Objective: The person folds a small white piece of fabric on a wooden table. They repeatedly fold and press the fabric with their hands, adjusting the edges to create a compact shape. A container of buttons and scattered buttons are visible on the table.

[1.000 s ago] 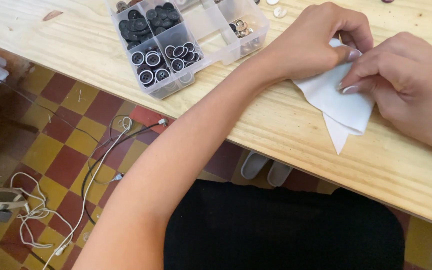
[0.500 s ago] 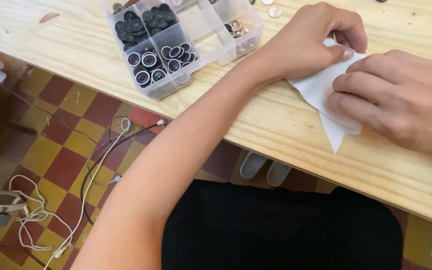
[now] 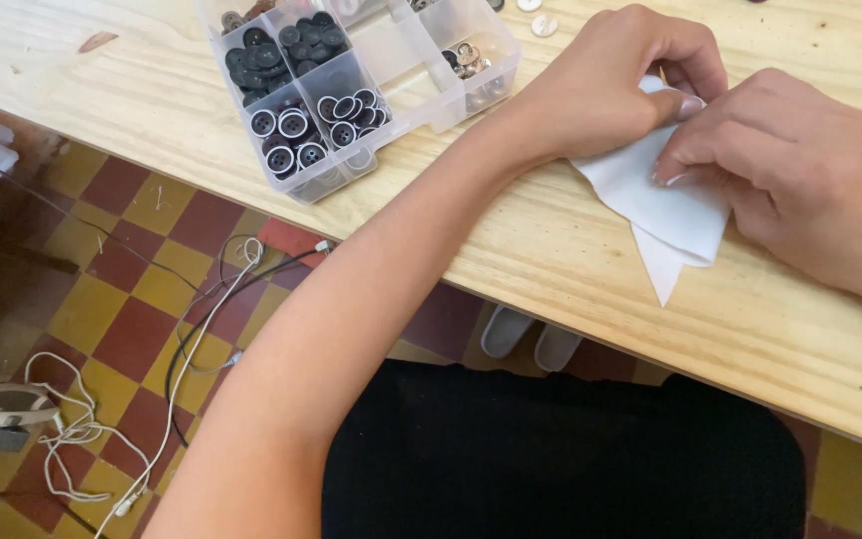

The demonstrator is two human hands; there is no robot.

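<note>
Pointing toward us, the white cloth (image 3: pixel 665 215) lies on the wooden table (image 3: pixel 551 250), long axis running near to far. Our left hand (image 3: pixel 616 85) and right hand (image 3: pixel 800 190) pinch its far edge closed, fingers curled, hiding that part. Beyond sits a button box (image 3: pixel 351 80).

A pale wooden table (image 3: pixel 152 90) runs across the upper part of the view. On it, near its front edge, sits a clear plastic compartment box (image 3: pixel 406 70). Its left compartments hold black buttons (image 3: pixel 261 60) and dark-rimmed white buttons (image 3: pixel 296 130); a right compartment holds small metallic buttons (image 3: pixel 466 55). A few loose pale buttons (image 3: pixel 543 25) lie on the table just beyond the box. Below the table, a red and yellow checkered tile floor (image 3: pixel 122 319) shows, with white and black cables (image 3: pixel 202 329) trailing across it and a pair of grey shoes (image 3: pixel 531 339) under the table edge.
</note>
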